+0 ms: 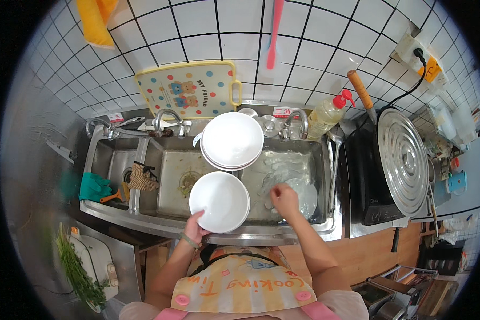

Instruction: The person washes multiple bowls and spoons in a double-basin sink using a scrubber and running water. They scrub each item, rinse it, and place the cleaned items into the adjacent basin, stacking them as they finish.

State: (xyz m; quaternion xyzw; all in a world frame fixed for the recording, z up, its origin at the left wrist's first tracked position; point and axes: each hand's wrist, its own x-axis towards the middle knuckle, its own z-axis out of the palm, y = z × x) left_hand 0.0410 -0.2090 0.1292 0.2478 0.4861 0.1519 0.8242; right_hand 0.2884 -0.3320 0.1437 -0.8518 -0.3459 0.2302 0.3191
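Note:
My left hand (pixel 196 228) grips the near-left rim of a white bowl (pixel 220 202), which sits over the divider at the sink's front. Behind it a stack of white bowls (pixel 233 140) rests across the divider below the taps. My right hand (pixel 285 201) is over the right sink basin (pixel 256 184), its fingers curled; whether they hold anything I cannot tell. Water and clear or pale dishes (pixel 304 196) lie in that basin, partly blurred by the water. The middle basin (pixel 170 164) has green food scraps at its drain.
A striped cloth (pixel 143 177), teal gloves (pixel 94 187) and an orange-handled scraper (pixel 118 195) lie by the left basin. A pump bottle (pixel 326 116) and a long ladle (pixel 336 160) stand right, beside an induction cooker (pixel 362 176) with a large metal lid (pixel 404 160). A cutting board (pixel 190 90) leans behind.

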